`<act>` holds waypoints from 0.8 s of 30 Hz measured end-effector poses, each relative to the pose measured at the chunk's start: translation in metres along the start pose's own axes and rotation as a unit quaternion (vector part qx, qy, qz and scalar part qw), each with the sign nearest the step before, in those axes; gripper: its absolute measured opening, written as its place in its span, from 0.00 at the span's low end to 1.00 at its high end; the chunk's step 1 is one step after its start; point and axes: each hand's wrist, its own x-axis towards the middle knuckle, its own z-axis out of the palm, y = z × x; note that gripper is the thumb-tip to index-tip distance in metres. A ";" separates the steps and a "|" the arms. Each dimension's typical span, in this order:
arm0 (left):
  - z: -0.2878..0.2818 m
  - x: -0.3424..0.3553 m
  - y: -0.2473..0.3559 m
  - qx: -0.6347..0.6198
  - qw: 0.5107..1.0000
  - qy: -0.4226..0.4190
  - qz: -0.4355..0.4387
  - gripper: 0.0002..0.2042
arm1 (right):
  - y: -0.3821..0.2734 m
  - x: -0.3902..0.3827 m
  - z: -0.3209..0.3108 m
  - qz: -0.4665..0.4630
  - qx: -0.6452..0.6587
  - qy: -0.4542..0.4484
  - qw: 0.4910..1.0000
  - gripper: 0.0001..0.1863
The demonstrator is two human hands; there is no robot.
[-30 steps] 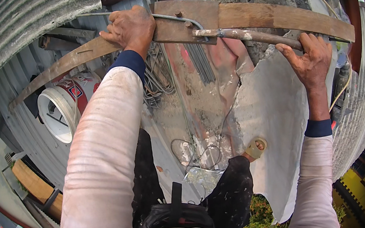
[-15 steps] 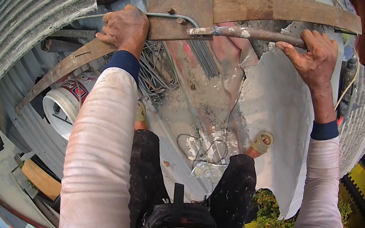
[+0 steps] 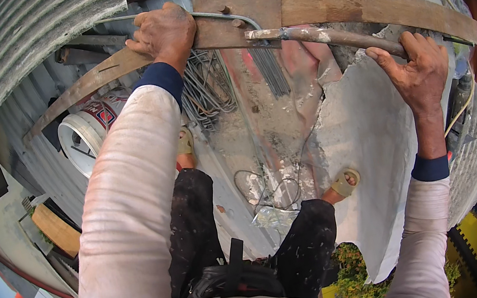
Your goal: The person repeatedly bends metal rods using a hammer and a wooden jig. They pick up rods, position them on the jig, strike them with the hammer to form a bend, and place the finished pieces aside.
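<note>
A thin steel rod lies across a wooden plank with a wider board fixed on it. Two short metal pegs stick up from that board beside the rod. My left hand is closed over the rod, its knuckles up, pressing on the plank. Past the pegs the rod curves toward me. There it meets the paint-spotted tip of a rusty bar. My right hand is wrapped round the bar's far right end, thumb along its near side.
Several bent rods lie in a bundle below the plank, near straight rods. A white bucket lies tipped at left. Corrugated sheets rise at the upper left. A broken-edged grey slab and a loose wire lie near my feet.
The view has shifted slightly, moving most of the scene a little to the right. Both hands keep their grips; the bar and the rod's bend look nearly the same.
</note>
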 end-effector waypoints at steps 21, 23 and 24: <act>0.011 0.019 0.003 -0.047 0.997 -0.011 -0.062 0.39 | -0.032 -0.041 -0.003 0.134 -0.005 -0.002 0.991 0.40; 0.014 0.017 -0.001 -0.043 0.998 0.002 -0.050 0.38 | -0.051 -0.058 -0.003 0.171 -0.011 -0.002 0.985 0.40; 0.015 0.017 0.001 -0.049 0.997 0.017 -0.049 0.37 | -0.062 -0.067 -0.004 0.193 -0.019 0.003 0.981 0.41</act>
